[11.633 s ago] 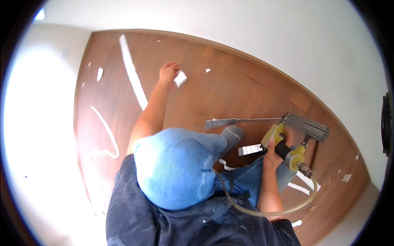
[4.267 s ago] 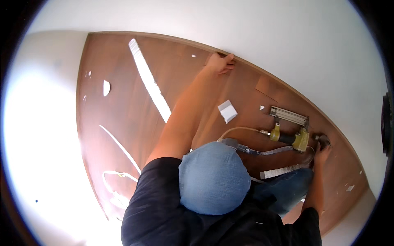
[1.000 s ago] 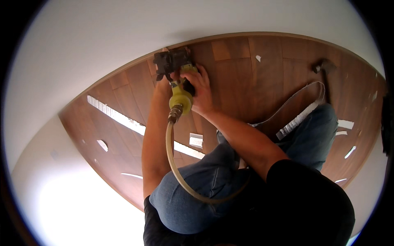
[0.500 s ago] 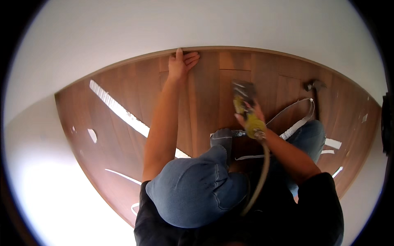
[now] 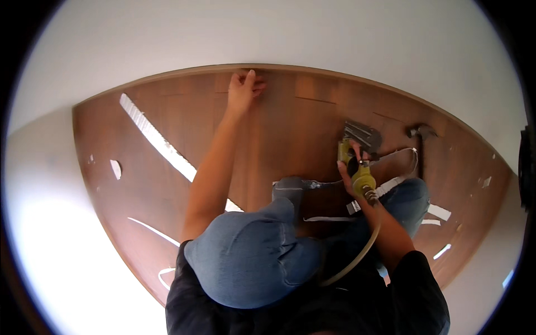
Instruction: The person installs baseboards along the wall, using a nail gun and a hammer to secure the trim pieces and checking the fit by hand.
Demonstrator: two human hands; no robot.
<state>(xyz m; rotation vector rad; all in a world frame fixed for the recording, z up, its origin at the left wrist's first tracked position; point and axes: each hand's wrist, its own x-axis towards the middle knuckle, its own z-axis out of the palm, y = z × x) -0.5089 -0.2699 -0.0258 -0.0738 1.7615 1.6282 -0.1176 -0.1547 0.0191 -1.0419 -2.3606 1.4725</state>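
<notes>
My left hand [image 5: 243,92] is stretched to the narrow wooden trim [image 5: 201,71] at the foot of the wall, its fingers apart and loosely bent at or just beside it; I see nothing held in them. At right, my right hand [image 5: 346,176] grips a yellow and black pneumatic nail gun [image 5: 363,181] with a grey magazine, raised over the wood floor [image 5: 279,134]. A pale air hose [image 5: 363,251] curves down from its end toward my lap. A claw hammer [image 5: 420,151] lies on the floor beyond the tool, beside a thin curled strip [image 5: 393,153].
A long white strip [image 5: 153,137] lies diagonally on the floor at left, with torn scraps [image 5: 115,169] and more strips [image 5: 438,211] around me. The pale wall [image 5: 268,33] rises along the far edge. My bent knee and foot [image 5: 287,192] are below.
Since one second ago the nail gun has moved from the trim back to the right in my right hand. My left hand remains at the trim, now uncovered, its fingers slightly more bent.
</notes>
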